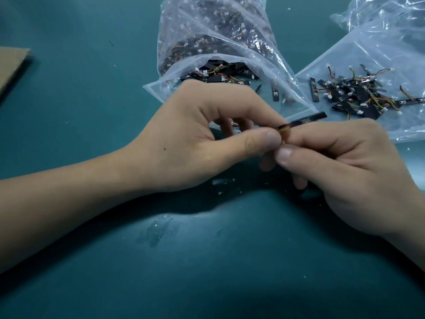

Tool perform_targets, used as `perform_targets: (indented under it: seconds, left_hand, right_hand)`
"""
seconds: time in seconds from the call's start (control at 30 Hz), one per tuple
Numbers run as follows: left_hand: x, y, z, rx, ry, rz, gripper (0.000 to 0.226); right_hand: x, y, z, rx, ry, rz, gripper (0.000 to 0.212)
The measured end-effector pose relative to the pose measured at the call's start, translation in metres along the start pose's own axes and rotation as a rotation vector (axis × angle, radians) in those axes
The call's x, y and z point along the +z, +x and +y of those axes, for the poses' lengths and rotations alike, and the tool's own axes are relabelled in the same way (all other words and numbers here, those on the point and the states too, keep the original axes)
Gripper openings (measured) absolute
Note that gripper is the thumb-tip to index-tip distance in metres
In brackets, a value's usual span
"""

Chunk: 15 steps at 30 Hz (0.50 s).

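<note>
A thin black circuit strip with red and yellow wires at its near end is held over the teal table. My left hand pinches the wired end between thumb and forefinger. My right hand pinches the same end from the right, thumb on top; the strip's far end sticks out up and to the right. The tip of the wires is hidden between my fingertips.
An open clear plastic bag full of the same black strips lies behind my hands. To the right, several loose strips with wires lie on a flat plastic bag. A piece of cardboard sits at the left edge. Small white crumbs dot the table.
</note>
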<state>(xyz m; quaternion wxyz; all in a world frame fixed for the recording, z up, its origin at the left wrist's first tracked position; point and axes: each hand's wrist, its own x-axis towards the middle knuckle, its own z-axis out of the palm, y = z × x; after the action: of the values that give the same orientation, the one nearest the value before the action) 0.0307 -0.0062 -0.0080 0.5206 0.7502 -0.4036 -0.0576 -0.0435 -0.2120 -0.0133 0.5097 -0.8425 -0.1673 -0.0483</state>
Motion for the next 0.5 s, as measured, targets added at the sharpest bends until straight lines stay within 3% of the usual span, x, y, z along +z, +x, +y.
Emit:
perform_targets:
  seconds: [0.17, 0.33, 0.43, 0.5]
  left_hand:
    - [-0.002, 0.002, -0.004, -0.01, 0.086, 0.133, 0.008]
    - [0.0002, 0.0025, -0.0034, -0.057, 0.128, 0.023, 0.008]
    - [0.0007, 0.002, -0.0018, -0.072, 0.147, -0.006, 0.009]
    - [0.0005, 0.0024, -0.0007, -0.096, 0.141, -0.009, 0.011]
  right_hand:
    - [-0.0028, 0.0003, 0.0065, 0.078, 0.116, 0.172, 0.026]
    - [-0.0006, 0.0031, 0.0037, 0.11, 0.202, 0.21, 0.015]
    - [0.0028, 0.0017, 0.0035, 0.154, 0.171, 0.181, 0.026]
    - [0.0044, 0.0024, 0.0022, 0.152, 0.14, 0.191, 0.02]
